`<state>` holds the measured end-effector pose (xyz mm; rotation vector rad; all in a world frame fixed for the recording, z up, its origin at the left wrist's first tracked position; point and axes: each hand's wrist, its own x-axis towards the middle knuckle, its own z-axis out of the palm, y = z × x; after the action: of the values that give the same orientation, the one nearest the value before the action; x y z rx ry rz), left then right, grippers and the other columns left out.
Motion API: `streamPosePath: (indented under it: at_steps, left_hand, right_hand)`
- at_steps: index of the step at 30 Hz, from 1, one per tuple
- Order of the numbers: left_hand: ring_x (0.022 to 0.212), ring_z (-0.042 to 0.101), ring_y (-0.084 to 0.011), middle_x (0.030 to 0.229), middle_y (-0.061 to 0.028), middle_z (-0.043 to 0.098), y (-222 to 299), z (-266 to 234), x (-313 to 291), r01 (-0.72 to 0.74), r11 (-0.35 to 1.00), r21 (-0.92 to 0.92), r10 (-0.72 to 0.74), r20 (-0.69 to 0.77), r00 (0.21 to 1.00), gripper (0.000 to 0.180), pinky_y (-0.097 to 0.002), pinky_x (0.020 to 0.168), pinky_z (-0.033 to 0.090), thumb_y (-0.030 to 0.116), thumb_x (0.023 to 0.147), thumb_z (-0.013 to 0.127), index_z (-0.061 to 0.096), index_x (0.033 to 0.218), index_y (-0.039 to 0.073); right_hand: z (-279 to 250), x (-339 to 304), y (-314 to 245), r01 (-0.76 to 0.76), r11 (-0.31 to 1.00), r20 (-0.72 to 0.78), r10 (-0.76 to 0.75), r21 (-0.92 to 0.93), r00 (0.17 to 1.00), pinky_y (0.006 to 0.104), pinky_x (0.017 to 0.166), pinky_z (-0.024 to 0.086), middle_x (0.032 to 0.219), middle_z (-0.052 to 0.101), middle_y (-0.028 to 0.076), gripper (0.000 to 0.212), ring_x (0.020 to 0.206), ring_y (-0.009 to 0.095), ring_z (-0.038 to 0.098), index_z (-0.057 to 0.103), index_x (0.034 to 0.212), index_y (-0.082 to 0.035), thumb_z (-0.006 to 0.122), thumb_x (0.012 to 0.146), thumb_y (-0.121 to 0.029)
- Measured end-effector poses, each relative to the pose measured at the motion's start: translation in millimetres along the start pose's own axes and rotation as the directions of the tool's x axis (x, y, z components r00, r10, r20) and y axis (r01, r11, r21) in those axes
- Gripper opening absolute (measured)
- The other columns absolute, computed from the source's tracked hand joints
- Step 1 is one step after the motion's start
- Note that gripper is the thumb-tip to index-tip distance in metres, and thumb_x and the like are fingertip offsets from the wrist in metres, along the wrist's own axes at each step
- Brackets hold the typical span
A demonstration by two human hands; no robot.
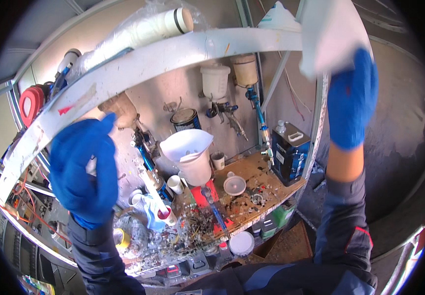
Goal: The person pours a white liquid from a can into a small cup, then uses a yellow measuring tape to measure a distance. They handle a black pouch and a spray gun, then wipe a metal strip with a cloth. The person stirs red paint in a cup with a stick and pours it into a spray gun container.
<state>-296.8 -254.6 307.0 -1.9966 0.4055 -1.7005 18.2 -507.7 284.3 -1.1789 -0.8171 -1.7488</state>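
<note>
My right hand (355, 101), in a blue glove, is raised at the upper right and grips a white paper paint strainer (333, 32), blurred by motion. My left hand (84, 167), also gloved in blue, hovers at the left with curled fingers apart and nothing visible in it. Below and between the hands, a spray gun's cup (195, 169) stands at the bench with another white paper strainer (187, 145) set in its mouth. The spray gun (212, 206) under this cup lies over a red piece on the bench.
The paint-stained bench (247, 172) bears a lid (234, 185), small cups and a dark blue can (289, 152). Spray guns with cups (216, 81) hang behind. A metal shelf (173, 54) crosses above, carrying a wrapped roll (143, 32) and a white paper cone (278, 18).
</note>
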Motion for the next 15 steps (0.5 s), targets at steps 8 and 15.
streamPosePath:
  at_steps: [8, 15]
  left_hand:
    - [0.101, 0.066, -0.0179, 0.109, -0.0081, 0.068, -67, 18, 60, 0.328, 0.939, 0.102, -0.323, -0.062, 0.944, 0.041, -0.0304, 0.086, 0.053, 0.024, 0.09, 0.071, 0.062, 0.129, 0.013]
    - [0.1, 0.066, -0.0206, 0.112, -0.012, 0.069, -92, 35, 80, 0.222, 0.946, 0.238, -0.222, -0.027, 0.975, 0.037, -0.0308, 0.084, 0.051, 0.026, 0.091, 0.069, 0.064, 0.124, 0.01]
  right_hand:
    - [144, 123, -4, -0.459, 0.335, 0.359, 0.321, 0.823, 0.877, 0.0264, 0.077, 0.048, 0.097, 0.069, 0.003, 0.03, 0.085, 0.011, 0.061, 0.066, 0.113, 0.0, 0.061, 0.095, -0.023]
    - [195, 111, 93, -0.662, 0.65, 0.598, 0.377, 0.373, 0.708, 0.0357, 0.072, 0.052, 0.092, 0.072, 0.012, 0.03, 0.079, 0.022, 0.067, 0.07, 0.104, -0.003, 0.063, 0.089, -0.028]
